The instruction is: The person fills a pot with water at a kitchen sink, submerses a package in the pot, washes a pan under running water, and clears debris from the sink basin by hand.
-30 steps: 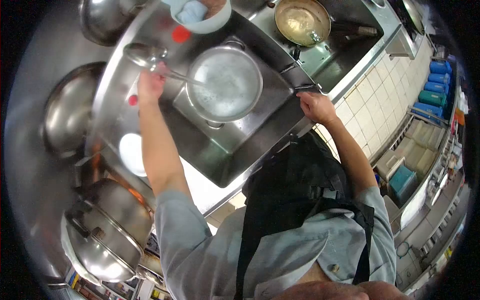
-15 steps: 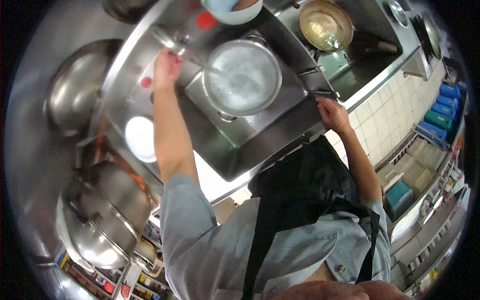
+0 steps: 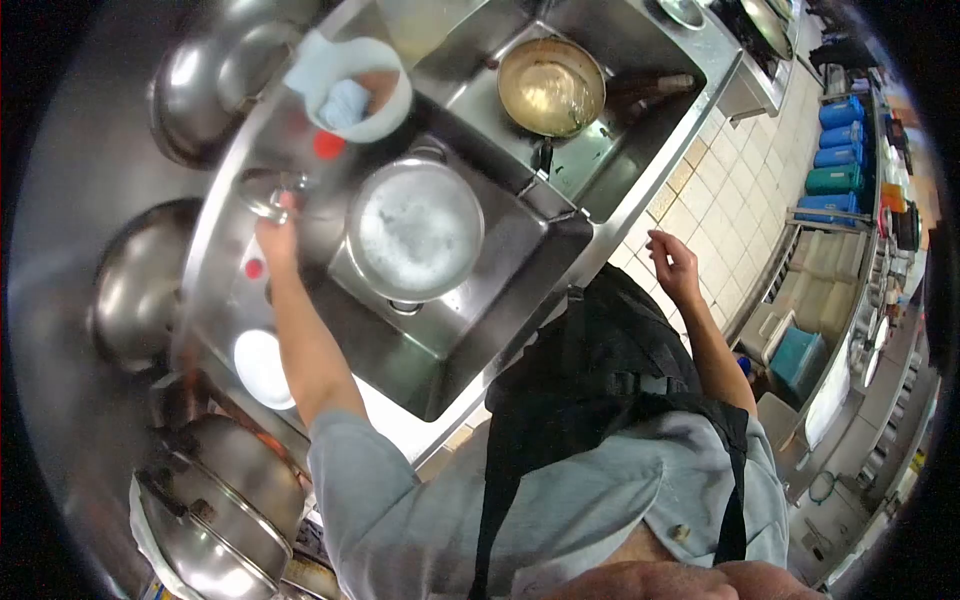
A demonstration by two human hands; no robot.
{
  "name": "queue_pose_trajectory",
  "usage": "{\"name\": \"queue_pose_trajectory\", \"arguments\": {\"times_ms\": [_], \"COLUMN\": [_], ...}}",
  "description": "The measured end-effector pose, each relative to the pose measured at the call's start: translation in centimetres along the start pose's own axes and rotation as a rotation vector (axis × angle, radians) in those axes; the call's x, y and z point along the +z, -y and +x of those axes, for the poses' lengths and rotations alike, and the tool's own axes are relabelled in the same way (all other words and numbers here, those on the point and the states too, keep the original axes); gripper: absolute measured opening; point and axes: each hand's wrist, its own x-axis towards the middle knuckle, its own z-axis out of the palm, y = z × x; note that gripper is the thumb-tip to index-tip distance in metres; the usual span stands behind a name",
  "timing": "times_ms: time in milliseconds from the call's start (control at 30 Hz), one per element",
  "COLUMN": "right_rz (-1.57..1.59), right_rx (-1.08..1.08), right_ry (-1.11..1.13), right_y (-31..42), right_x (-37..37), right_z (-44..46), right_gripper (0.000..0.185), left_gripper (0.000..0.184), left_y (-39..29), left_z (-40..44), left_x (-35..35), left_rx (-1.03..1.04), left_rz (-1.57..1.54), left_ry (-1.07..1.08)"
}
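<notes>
My left hand [image 3: 276,240] reaches over the back ledge, its fingers closed at the metal faucet [image 3: 262,196]; blur hides the exact grip. Beside it, a round metal pot [image 3: 414,231] full of cloudy, foamy water sits in the near sink basin [image 3: 400,370]. Off the front edge of the sink, over the tiled floor, my right hand [image 3: 676,268] hangs with loosely bent, parted fingers and nothing in them.
A white bowl [image 3: 392,112] with a blue cloth stands behind the pot. The other basin [image 3: 625,165] holds a brownish pan [image 3: 551,88]. A white round item [image 3: 263,368] lies on the left ledge, near large metal bowls [image 3: 150,285].
My right hand has left the sink's front edge and its fingers have loosened. The faucet's spout no longer shows over the pot. The view has shifted.
</notes>
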Motion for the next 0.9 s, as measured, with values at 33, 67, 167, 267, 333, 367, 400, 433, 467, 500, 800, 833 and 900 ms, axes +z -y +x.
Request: {"name": "queue_pose_trajectory", "arguments": {"times_ms": [33, 67, 167, 267, 333, 367, 400, 433, 467, 500, 800, 833, 900], "right_rz": [-0.013, -0.015, -0.027, 0.03, 0.076, 0.077, 0.028, 0.037, 0.09, 0.146, 0.242, 0.238, 0.269], "right_rx": [0.007, 0.02, 0.031, 0.067, 0.078, 0.073, 0.106, 0.085, 0.062, 0.047, 0.089, 0.091, 0.013], "right_ry": [-0.013, -0.002, 0.011, -0.004, -0.007, -0.002, 0.049, 0.074, 0.07, 0.066, 0.156, 0.154, 0.148], "right_y": [-0.6, -1.3, -3.6, -5.5, -8.1, -9.7, -10.2, -11.5, -12.9, -14.1, -19.3, -18.9, -17.6], "right_x": [-0.8, -1.7, -4.0, -6.5, -7.7, -8.2, -9.3, -9.9, -10.3, -11.0, -16.1, -15.9, -15.9], "right_z": [-0.1, -0.3, 0.0, 1.3, 3.0, 4.0, 5.1, 6.0, 7.0, 7.7, 16.3, 17.2, 18.2], "right_gripper": [0.016, 0.017, 0.017, 0.019, 0.021, 0.022, 0.022, 0.022, 0.022, 0.022, 0.025, 0.025, 0.025], "left_gripper": [0.035, 0.034, 0.033, 0.038, 0.042, 0.044, 0.038, 0.032, 0.032, 0.031, 0.025, 0.026, 0.027], "left_y": [-0.8, -1.5, -2.7, -5.2, -5.5, -4.4, -6.4, -9.0, -11.4, -13.8, -26.7, -27.5, -26.9], "left_z": [-0.5, -1.3, -2.9, -5.7, -8.4, -9.3, -11.4, -13.7, -15.4, -16.8, -12.5, -10.5, -5.6], "left_x": [0.6, 1.2, 3.1, 5.4, 7.5, 9.0, 10.4, 12.1, 13.7, 14.9, 16.8, 17.1, 18.6], "left_rx": [0.018, 0.111, 0.188, 0.058, -0.016, 0.034, 0.041, 0.044, 0.038, 0.001, 0.089, 0.164, 0.248], "left_rz": [-0.005, 0.175, 0.418, 0.22, -0.013, -0.135, -0.175, -0.219, -0.21, -0.193, 0.321, 0.399, 0.457], "left_ry": [-0.009, -0.126, -0.308, -0.299, -0.41, -0.459, -0.441, -0.415, -0.446, -0.392, -0.326, -0.281, -0.201]}}
